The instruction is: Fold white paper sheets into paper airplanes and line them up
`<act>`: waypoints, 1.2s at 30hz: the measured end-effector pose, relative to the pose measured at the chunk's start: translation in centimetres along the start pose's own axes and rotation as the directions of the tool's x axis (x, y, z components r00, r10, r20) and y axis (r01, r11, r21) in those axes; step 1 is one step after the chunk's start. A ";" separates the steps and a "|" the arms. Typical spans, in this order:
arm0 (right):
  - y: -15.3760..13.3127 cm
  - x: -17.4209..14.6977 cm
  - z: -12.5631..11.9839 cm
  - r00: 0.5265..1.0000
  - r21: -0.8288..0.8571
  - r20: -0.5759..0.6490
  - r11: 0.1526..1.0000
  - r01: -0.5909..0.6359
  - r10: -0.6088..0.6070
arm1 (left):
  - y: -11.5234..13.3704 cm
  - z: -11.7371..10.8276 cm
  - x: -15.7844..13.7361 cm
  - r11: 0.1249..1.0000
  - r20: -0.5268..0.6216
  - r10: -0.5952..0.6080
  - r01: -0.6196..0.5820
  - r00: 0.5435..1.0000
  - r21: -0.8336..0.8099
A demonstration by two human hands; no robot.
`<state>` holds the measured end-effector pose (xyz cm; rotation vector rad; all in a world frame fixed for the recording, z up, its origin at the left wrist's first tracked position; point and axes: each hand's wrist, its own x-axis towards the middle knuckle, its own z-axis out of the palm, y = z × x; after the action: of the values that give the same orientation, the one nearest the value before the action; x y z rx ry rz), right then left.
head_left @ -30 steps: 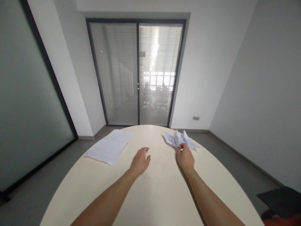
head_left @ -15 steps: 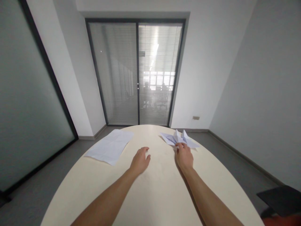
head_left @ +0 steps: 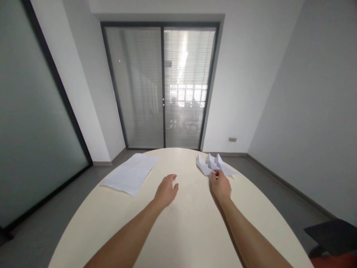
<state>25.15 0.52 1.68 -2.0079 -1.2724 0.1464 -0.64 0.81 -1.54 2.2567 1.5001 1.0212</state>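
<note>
Three folded papers (head_left: 211, 163) at right fingers (head_left: 219, 173); tips up, long axes slanting near-right.

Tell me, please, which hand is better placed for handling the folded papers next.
Probably the right hand: it is at the near edge of the folded papers. The left hand holds nothing and is apart from them, nearer the middle of the table.

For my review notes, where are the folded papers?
In the head view, the folded papers sit on the far right of the table, at the right hand, opposite the flat sheet.
</note>
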 end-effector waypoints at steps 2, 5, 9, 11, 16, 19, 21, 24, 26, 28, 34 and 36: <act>0.0 0.0 0.0 0.999 -0.006 0.017 0.999 -0.036 0.036 | -0.1 0.1 0.0 1.000 -0.007 0.004 -0.004 1.000 -0.002; -0.1 -0.1 -0.1 0.997 0.000 0.023 0.997 -0.076 0.076 | -0.2 0.3 0.0 1.000 -0.010 -0.002 0.002 1.000 -0.003; -0.3 -0.2 -0.1 0.994 0.008 0.018 0.995 -0.103 0.103 | 0.0 0.3 -0.1 1.000 -0.017 -0.005 0.005 1.000 0.013; -0.6 -0.3 -0.3 0.992 0.011 0.001 0.992 -0.129 0.129 | 0.2 -0.2 -0.1 0.998 -0.036 -0.013 0.016 0.999 0.060; -1.3 -0.6 -0.8 0.993 0.023 -0.038 0.994 -0.110 0.111 | 0.5 -2.3 -0.2 0.926 -0.092 -0.127 0.151 0.988 0.347; -1.6 -1.2 -0.9 0.999 0.009 -0.038 1.000 0.023 -0.022 | -0.1 -3.5 -0.2 0.832 -0.146 -0.235 0.276 0.961 0.481; -1.9 -1.8 -0.9 0.988 -0.013 0.009 0.988 0.156 -0.156 | -0.8 -4.0 -0.2 0.783 -0.175 -0.300 0.347 0.938 0.516; -2.3 -2.8 -0.8 0.937 -0.011 0.114 0.943 0.334 -0.331 | -1.8 -4.4 -0.2 0.735 -0.202 -0.397 0.443 0.895 0.513; -2.7 -3.4 -0.9 0.908 -0.004 0.143 0.917 0.398 -0.393 | -2.0 -4.4 -0.3 0.728 -0.184 -0.440 0.469 0.879 0.500; -2.9 -3.7 -0.9 0.888 0.002 0.156 0.899 0.437 -0.432 | -1.6 -4.3 -0.4 0.748 -0.138 -0.436 0.443 0.890 0.495; -3.3 -4.1 -0.9 0.861 0.012 0.187 0.877 0.480 -0.474 | 2.0 -4.6 -1.3 0.850 -0.027 -0.281 0.262 0.959 0.457; -3.4 -4.2 -1.0 0.857 0.006 0.193 0.874 0.486 -0.478 | 3.3 -4.8 -1.6 0.863 0.005 -0.246 0.217 0.969 0.456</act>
<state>20.97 -2.62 3.42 -1.6729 -1.8779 0.0679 -1.92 -2.88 3.08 2.2793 2.0972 0.5648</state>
